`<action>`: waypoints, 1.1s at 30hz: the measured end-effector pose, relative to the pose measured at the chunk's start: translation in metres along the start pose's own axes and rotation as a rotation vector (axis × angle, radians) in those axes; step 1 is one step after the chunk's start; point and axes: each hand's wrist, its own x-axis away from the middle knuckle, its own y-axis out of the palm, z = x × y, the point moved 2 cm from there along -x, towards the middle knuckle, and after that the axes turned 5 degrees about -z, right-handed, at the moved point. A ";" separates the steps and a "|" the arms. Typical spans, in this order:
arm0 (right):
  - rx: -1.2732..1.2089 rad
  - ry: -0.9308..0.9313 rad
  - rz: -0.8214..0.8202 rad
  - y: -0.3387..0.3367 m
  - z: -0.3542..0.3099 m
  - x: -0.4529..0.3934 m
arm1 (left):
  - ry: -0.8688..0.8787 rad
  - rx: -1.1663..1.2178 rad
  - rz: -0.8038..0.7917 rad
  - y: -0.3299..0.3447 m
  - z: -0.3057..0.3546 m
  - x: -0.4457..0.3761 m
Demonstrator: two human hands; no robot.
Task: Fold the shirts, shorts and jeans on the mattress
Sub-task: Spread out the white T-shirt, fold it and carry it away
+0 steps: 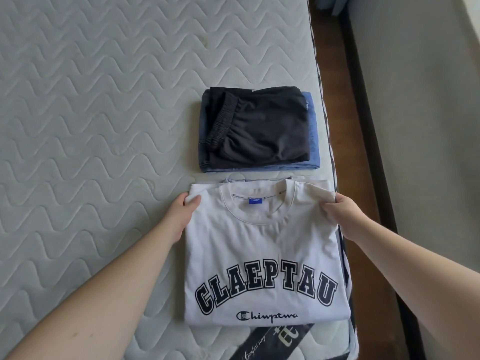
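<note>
Near mattress (78,126) edge: white shirt (262,255) folded flat, print up, right side close to the mattress side. Left hand (185,213) pinching left shoulder corner, right hand (335,213) pinching right shoulder corner, fingers curled on cloth. Risk: uneven lift or tug opens the fold, drags shirt off the right edge, or disturbs pale garment (233,180) peeking beneath. Farther: black shorts (259,126) stacked on folded jeans (313,141), just beyond collar; careless push could topple them.

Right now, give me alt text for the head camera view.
Two hands, left and right, pinch the shoulders of a folded white cotton T-shirt with navy lettering on a quilted grey mattress. Beyond it, folded black shorts lie on folded blue jeans.
</note>
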 end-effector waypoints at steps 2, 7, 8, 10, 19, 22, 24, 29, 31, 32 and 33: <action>-0.073 -0.024 -0.016 0.002 -0.006 -0.002 | 0.010 -0.039 0.051 -0.002 0.001 -0.011; -0.018 -0.225 0.112 -0.010 -0.009 -0.001 | 0.138 -0.051 0.053 -0.007 0.006 -0.020; -0.013 -0.255 0.115 -0.013 -0.008 -0.001 | 0.153 -0.040 0.060 -0.008 0.006 -0.021; -0.009 -0.284 0.107 -0.017 -0.011 -0.004 | 0.173 -0.042 0.096 -0.009 0.005 -0.025; 0.143 -0.118 0.122 -0.012 -0.005 -0.034 | -0.062 -0.090 0.081 -0.005 -0.019 -0.026; 0.204 -0.110 0.123 -0.018 0.015 -0.017 | -0.089 -0.144 0.015 -0.012 -0.044 -0.006; 0.238 -0.106 0.107 -0.023 0.034 0.003 | -0.115 -0.146 -0.029 -0.016 -0.065 0.010; 0.338 0.021 -0.056 -0.019 0.089 0.057 | -0.199 -0.175 -0.146 -0.020 -0.119 0.060; 0.420 0.055 -0.083 -0.016 0.103 0.073 | -0.216 -0.192 -0.161 -0.020 -0.136 0.082; 0.454 0.073 -0.090 -0.015 0.108 0.079 | -0.215 -0.197 -0.158 -0.020 -0.143 0.091; 0.492 0.091 -0.102 -0.014 0.112 0.085 | -0.208 -0.208 -0.154 -0.019 -0.150 0.100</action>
